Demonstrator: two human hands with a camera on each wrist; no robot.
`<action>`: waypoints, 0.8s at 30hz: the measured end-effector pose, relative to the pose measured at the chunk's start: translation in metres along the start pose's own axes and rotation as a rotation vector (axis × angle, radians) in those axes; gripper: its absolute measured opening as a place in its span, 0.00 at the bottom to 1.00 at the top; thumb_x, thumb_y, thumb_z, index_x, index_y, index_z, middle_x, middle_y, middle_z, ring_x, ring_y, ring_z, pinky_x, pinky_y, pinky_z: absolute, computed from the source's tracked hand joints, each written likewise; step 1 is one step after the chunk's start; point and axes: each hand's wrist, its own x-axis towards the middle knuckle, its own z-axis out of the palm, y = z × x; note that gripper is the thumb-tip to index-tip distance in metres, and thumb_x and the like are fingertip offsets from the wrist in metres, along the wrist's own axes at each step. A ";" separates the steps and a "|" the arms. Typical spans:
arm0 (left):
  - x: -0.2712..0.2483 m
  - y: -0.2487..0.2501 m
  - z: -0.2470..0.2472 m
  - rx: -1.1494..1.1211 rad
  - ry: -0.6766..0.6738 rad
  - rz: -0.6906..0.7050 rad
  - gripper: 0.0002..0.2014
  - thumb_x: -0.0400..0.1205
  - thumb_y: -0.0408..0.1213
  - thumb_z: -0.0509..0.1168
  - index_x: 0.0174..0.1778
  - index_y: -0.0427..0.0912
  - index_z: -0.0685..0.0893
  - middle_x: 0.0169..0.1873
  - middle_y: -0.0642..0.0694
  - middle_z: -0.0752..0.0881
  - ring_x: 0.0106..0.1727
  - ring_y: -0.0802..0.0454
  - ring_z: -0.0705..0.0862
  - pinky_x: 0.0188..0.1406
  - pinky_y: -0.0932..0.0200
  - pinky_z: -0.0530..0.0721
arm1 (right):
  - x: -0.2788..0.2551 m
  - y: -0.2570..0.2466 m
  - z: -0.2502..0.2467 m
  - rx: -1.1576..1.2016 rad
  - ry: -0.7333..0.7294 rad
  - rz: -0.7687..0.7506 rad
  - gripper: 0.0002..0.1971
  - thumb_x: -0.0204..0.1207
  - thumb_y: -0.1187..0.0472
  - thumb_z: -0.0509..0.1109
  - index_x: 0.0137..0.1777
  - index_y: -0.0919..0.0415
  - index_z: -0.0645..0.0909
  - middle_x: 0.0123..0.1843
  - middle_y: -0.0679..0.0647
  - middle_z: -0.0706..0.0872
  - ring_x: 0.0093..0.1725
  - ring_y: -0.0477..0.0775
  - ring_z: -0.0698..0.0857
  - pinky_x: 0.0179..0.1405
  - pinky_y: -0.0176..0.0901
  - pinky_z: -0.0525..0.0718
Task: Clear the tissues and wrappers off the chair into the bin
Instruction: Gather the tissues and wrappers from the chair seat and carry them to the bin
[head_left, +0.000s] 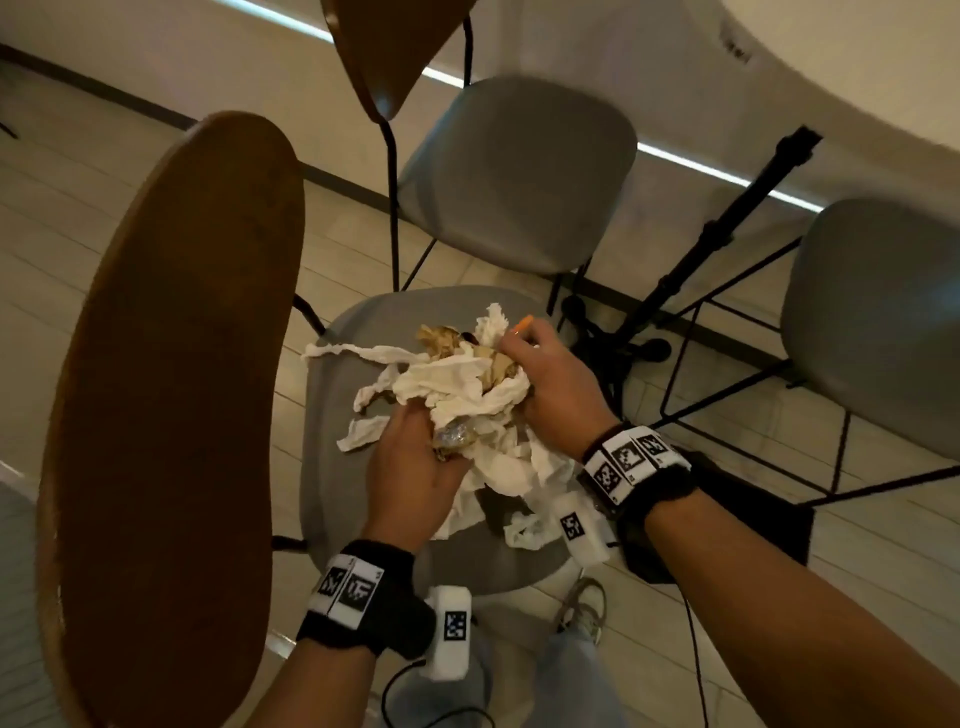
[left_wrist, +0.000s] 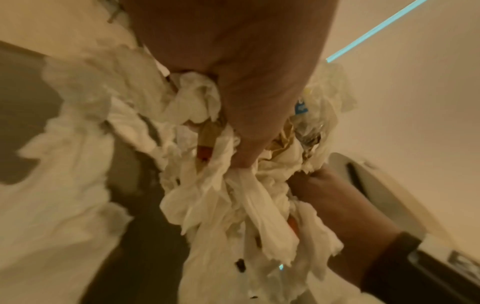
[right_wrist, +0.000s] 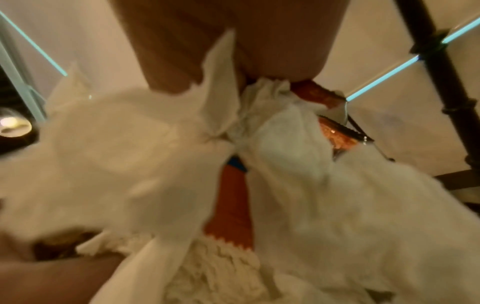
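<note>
A bundle of white tissues (head_left: 457, 387) mixed with brown paper and shiny wrappers is gathered above the grey chair seat (head_left: 332, 467). My left hand (head_left: 415, 462) grips its near left side, fingers curled into the tissues (left_wrist: 233, 195) and a crinkled silvery wrapper (head_left: 454, 436). My right hand (head_left: 550, 384) grips the far right side, with an orange wrapper (head_left: 522, 325) poking out by its fingers. In the right wrist view the orange wrapper (right_wrist: 233, 207) runs between bunched tissues (right_wrist: 130, 154). Loose tissue strips (head_left: 358, 351) hang off the bundle. No bin is in view.
A brown chair back (head_left: 171, 415) stands close on the left. Two more grey chairs (head_left: 514, 171) (head_left: 883, 322) sit beyond and to the right. A black tripod (head_left: 717, 228) stands between them. A dark object (head_left: 753, 525) lies on the floor at right. My shoe (head_left: 584, 605) is below the seat.
</note>
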 end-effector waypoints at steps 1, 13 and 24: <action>0.000 0.013 -0.002 0.011 -0.014 0.045 0.32 0.74 0.42 0.79 0.75 0.48 0.81 0.71 0.47 0.83 0.73 0.46 0.82 0.72 0.52 0.81 | -0.009 0.000 -0.012 0.012 0.040 0.003 0.15 0.80 0.46 0.69 0.65 0.45 0.78 0.62 0.50 0.75 0.52 0.51 0.80 0.40 0.54 0.88; -0.034 0.207 0.046 -0.088 -0.174 0.488 0.24 0.76 0.45 0.74 0.69 0.47 0.84 0.65 0.46 0.89 0.66 0.48 0.87 0.61 0.62 0.82 | -0.153 0.042 -0.168 0.099 0.541 0.110 0.12 0.80 0.56 0.76 0.60 0.56 0.82 0.62 0.50 0.74 0.52 0.39 0.78 0.50 0.41 0.86; -0.126 0.324 0.277 -0.103 -0.548 0.527 0.29 0.80 0.46 0.75 0.77 0.41 0.81 0.73 0.49 0.84 0.79 0.44 0.78 0.82 0.48 0.73 | -0.352 0.213 -0.256 -0.031 0.602 0.339 0.16 0.80 0.60 0.76 0.65 0.63 0.82 0.63 0.62 0.77 0.54 0.44 0.75 0.47 0.34 0.75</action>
